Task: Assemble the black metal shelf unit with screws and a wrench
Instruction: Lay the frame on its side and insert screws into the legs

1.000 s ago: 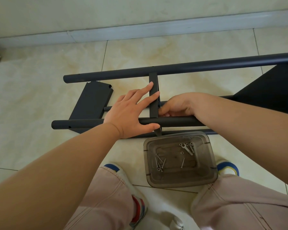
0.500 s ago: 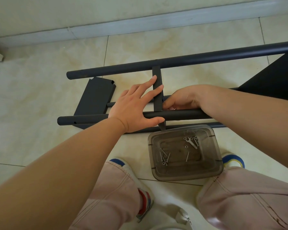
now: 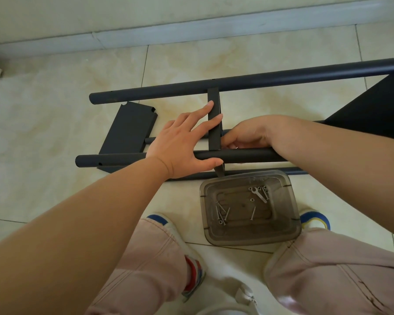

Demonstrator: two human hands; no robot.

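Note:
The black shelf frame lies on its side on the tiled floor, with a far tube [image 3: 271,79] and a near tube [image 3: 248,155] joined by a flat cross panel [image 3: 214,126]. My left hand [image 3: 182,144] lies spread over the near tube and the cross panel, thumb hooked under the tube. My right hand [image 3: 248,134] is curled at the joint just right of the panel, its fingertips pinched on a small silver fastener [image 3: 236,147]. A smoky plastic tray [image 3: 289,226] in front of the frame holds several screws [image 3: 222,213] and a small wrench [image 3: 258,194].
A loose black shelf panel [image 3: 130,128] lies under the frame's left end. A mounted black shelf [image 3: 373,110] fills the right side. My knees and shoes [image 3: 314,220] flank the tray. The wall's skirting [image 3: 191,30] runs along the back.
Both hands stay at the same joint. Only my view has shifted a little, so the frame and tray sit slightly higher in it than a second ago.

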